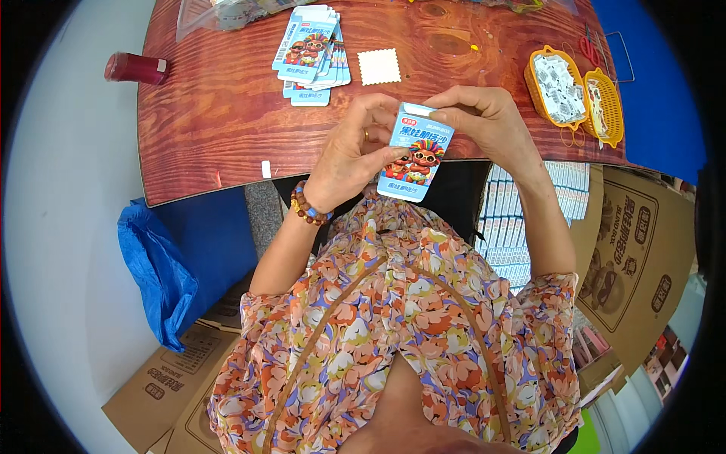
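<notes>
Light-blue cartoon-printed carton (415,151) gripped by left hand (349,155) and right hand (484,121), matching flat cartons (311,51) stacked on wooden table (227,129)

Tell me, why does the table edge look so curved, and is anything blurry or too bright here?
Head view: the fisheye lens bends the wooden table toward the black round rim; light is even and soft, no harsh glare; the small blue carton between the left hand and right hand is sharp.
</notes>
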`<state>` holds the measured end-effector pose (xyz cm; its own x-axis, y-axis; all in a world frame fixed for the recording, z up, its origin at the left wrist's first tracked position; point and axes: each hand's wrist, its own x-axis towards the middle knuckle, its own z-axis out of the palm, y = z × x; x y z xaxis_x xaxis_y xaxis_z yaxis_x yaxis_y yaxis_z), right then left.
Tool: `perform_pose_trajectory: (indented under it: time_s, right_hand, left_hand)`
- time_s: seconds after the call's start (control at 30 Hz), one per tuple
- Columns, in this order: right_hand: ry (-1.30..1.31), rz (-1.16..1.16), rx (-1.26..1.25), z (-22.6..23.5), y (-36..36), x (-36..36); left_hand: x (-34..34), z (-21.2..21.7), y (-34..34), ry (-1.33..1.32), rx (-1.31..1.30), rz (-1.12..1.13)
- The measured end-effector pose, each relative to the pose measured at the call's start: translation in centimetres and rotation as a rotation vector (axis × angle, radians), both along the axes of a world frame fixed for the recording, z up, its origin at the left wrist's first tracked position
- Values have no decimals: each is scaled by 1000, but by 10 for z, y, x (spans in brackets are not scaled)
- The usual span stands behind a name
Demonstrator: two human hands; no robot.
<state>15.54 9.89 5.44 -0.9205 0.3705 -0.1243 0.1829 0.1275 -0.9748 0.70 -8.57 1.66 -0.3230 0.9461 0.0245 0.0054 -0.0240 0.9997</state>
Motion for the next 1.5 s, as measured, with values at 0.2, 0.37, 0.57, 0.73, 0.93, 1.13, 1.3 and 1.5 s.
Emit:
perform_pose_trajectory:
  time_s: [0.2,0.37,0.57,0.73,0.93,1.13,1.3,1.5]
  right_hand:
    - [-67,25,139,-2,1,3]
    - [-94,23,156,10,-11,7]
    - [142,18,806,-11,-21,21]
    - [26,-142,56,-26,-22,29]
    - [213,-20,333,-43,-11,33]
    - [103,-14,226,-37,-4,23]
    - [84,26,369,-31,-11,16]
    - [273,-423,-725,-65,8,-4]
  left_hand:
    - [6,-1,5,35,-45,38]
    - [13,-4,5,-9,-57,87]
    - [17,-8,4,15,-37,34]
    - [18,-13,5,-172,-64,37]
    - [16,-9,7,-112,-87,-13]
    - [13,-15,8,-6,-68,23]
    - [1,-28,4,-55,-35,18]
    - [-22,-29,7,-352,-4,287]
